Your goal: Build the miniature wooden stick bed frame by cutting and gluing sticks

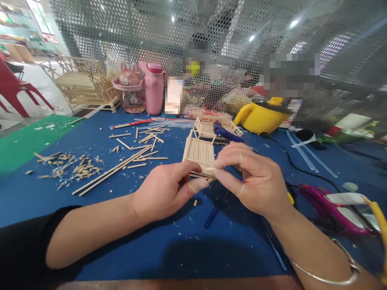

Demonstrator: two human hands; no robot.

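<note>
A small wooden stick model [199,150], with slim sticks laid side by side, rests on the blue table. My left hand [165,189] is closed at its near edge, thumb and forefinger gripping there. My right hand [256,179] pinches a short wooden stick [211,168] between thumb and fingertips, right over that same edge. The fingers partly cover the near end of the model. Pale bands wrap some of the fingers. Just beyond lie a second small stick frame [207,128] and a dark blue tool handle [228,133]. One tiny stick offcut [195,203] is below my hands.
Loose sticks [121,169] and a pile of offcuts [81,169] lie leftward. Behind stand a larger stick structure [81,82], a pink bottle [154,90], a clear pink jar [132,94] and a yellow pot [263,117]. A black cord [302,173] crosses the right side.
</note>
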